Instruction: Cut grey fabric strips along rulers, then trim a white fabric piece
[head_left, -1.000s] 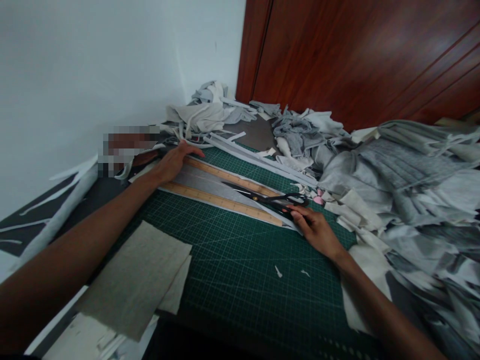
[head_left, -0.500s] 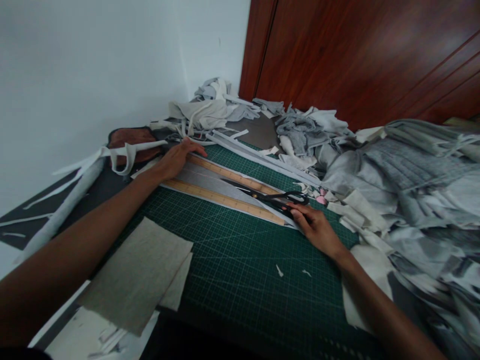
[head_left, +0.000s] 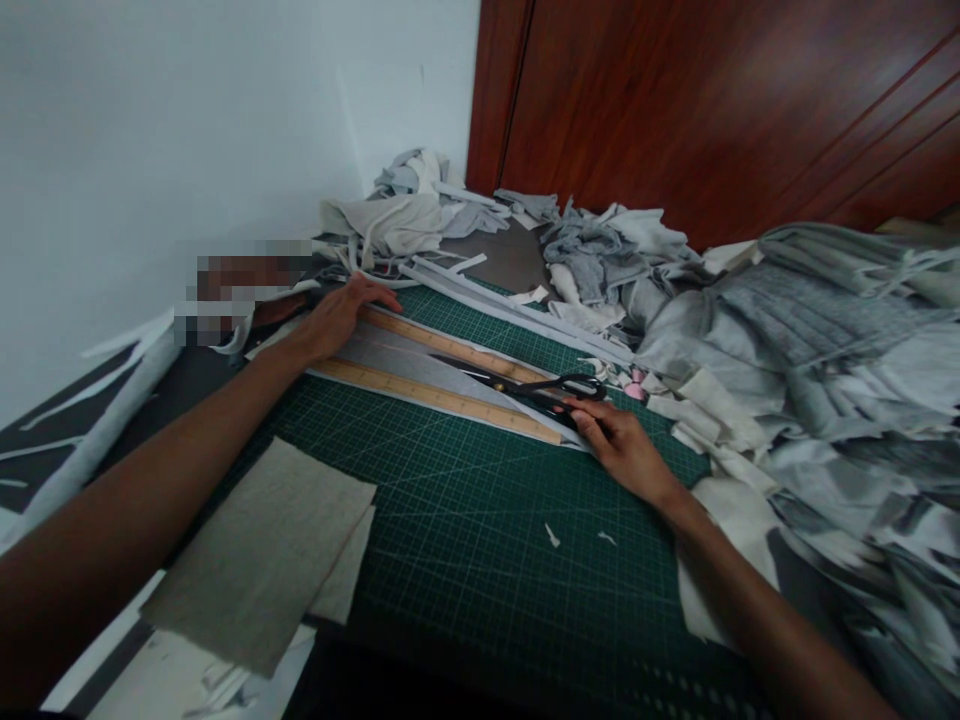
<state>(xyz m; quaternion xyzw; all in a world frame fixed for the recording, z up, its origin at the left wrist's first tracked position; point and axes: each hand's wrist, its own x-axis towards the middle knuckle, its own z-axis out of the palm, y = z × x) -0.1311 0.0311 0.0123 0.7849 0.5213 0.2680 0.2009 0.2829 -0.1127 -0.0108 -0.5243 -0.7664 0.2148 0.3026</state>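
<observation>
Gripping black scissors (head_left: 499,387), the right hand (head_left: 611,435) has its fingers curled around the nearer handle loop; the other loop stands clear of the fingers. Scissors lie over the right part of a grey cloth (head_left: 390,356), pivot between two wooden rulers, tips directed left toward the other hand. Near ruler (head_left: 435,393) and far ruler (head_left: 450,345) run lengthwise on the cloth, roughly parallel, with a narrow border of cloth showing along their outer edges. Left hand (head_left: 341,315) rests across the left ends of the rulers, fingers extended and reaching beyond the far one; underside of the palm hidden. Cloth is on a green gridded mat (head_left: 480,560). Two small white scraps (head_left: 553,536) sit nearer the wearer on the mat. Pale strips (head_left: 525,315) lie behind the far ruler. Beige pieces (head_left: 262,550), partly overlapping, cover the front left corner. Fabric pile (head_left: 810,330) occupies the right side, well apart from the left hand; a reddish wood panel (head_left: 675,110) stands behind it.
</observation>
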